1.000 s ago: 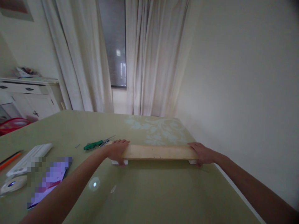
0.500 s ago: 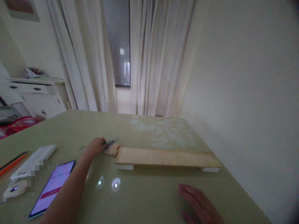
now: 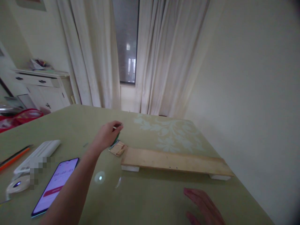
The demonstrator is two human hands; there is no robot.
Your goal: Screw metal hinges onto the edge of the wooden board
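My left hand (image 3: 109, 135) is over the far left of the table, fingers pinched together. What they hold is too small and thin to make out. Just under it, slim green and dark pieces (image 3: 114, 143) lie on a small wooden piece (image 3: 118, 148), partly hidden by the hand. Right beside this is a long wooden board (image 3: 173, 160) with small dark holes, raised on white blocks (image 3: 130, 168) at its ends. My right hand (image 3: 203, 204) hovers at the near right, in front of the board, thumb and fingers apart and holding nothing.
Left of my forearm, a phone (image 3: 56, 184) shows a running timer. Near it are a roll of white tape (image 3: 20, 184), a long white case (image 3: 38, 154) and an orange and black pencil-like pair (image 3: 15, 157). A wall (image 3: 257, 109) borders the table's right side.
My left hand has lifted off the small wooden piece and moved right and away from me, fingers pinched. The view has shifted slightly. My right hand stays about where it was.
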